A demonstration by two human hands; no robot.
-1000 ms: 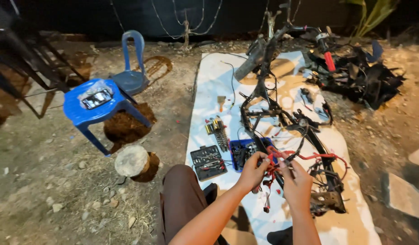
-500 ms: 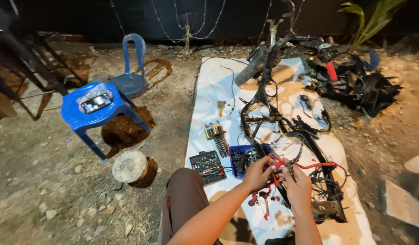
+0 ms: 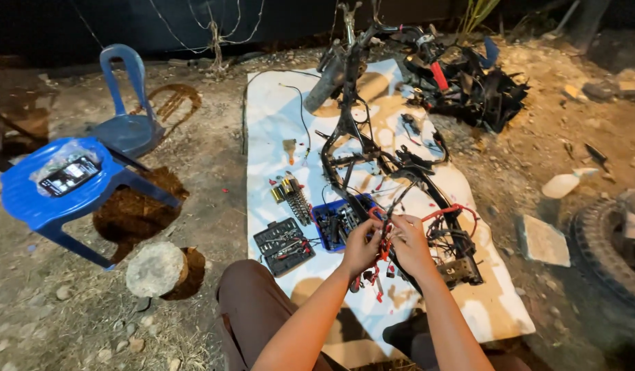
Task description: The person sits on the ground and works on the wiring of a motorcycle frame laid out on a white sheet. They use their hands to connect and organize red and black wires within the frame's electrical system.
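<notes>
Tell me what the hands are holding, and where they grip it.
Both the left hand and right hand pinch a wire bundle at its upper end.

Frame (image 3: 372,158) and blue tray (image 3: 341,221) crowd ahead; bare sheet (image 3: 269,130) left

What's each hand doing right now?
Left hand: closed on the red wires.
Right hand: closed on the same wires.

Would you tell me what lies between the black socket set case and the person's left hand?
In the head view, an open blue plastic tray of small parts lies between the black socket set case and the left hand.
</notes>
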